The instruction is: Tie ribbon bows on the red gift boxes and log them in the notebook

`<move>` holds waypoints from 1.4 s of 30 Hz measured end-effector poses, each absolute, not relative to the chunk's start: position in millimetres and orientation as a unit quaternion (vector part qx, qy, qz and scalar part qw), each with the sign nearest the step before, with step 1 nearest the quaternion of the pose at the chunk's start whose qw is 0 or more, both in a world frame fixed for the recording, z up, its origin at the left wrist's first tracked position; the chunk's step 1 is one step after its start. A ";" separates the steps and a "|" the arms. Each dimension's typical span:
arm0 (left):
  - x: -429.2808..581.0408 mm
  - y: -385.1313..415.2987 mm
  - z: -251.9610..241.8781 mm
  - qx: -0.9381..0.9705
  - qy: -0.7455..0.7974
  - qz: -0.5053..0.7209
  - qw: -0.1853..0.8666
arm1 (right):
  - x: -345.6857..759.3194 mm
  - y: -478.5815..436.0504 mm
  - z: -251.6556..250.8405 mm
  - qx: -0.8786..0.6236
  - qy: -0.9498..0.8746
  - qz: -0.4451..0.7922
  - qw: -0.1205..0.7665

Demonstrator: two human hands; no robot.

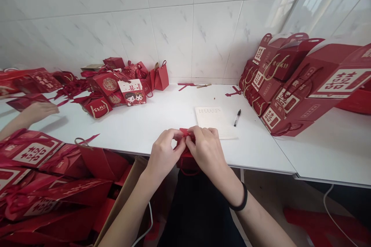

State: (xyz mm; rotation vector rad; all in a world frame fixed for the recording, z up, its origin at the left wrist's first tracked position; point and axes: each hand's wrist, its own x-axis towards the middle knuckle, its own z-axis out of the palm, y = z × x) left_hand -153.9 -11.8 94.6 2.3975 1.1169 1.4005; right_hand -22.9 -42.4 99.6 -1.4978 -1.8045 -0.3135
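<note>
Head view: a small red box (187, 163) is at the near edge of the white desk (162, 117), apparently drawn close for fine finger work. The left hand (165, 148) and right hand (205, 146) meet over it, each pinching its red top between thumb and forefinger, probably to steady it. Paper (218, 124) and a pen (237, 118) lie just beyond, perhaps for easy reach.

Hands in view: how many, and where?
3: left hand and right hand, both at the red box, front middle; a co-worker's hand, far left over the table. Another may be out of view.
</note>
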 end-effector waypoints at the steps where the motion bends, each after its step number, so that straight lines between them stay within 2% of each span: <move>1: -153.7 -11.3 94.8 0.798 0.373 0.467 0.073 | -22.8 -43.1 99.3 -0.580 -0.709 -0.135 0.379; 7: -155.1 -11.0 94.2 0.796 0.359 0.482 0.078 | -23.1 -45.2 100.2 -0.542 -0.729 -0.194 0.371; 13: -153.7 -12.5 94.1 0.808 0.319 0.495 0.027 | -22.2 -43.4 95.9 -0.551 -0.723 -0.183 0.375; 22: -152.2 -7.1 96.4 0.802 0.393 0.435 0.117 | -15.7 -43.2 96.6 -0.532 -0.724 -0.002 0.438; 29: -145.3 -9.2 101.1 0.783 0.417 0.447 0.113 | -11.3 -45.3 99.5 -0.514 -0.678 0.100 0.516; 36: -148.7 -10.4 97.7 0.796 0.408 0.436 0.101 | -2.7 -42.9 106.2 -0.498 -0.656 0.250 0.509; 42: -149.3 -9.8 95.5 0.789 0.394 0.459 0.108 | 4.8 -38.5 110.1 -0.503 -0.673 0.284 0.462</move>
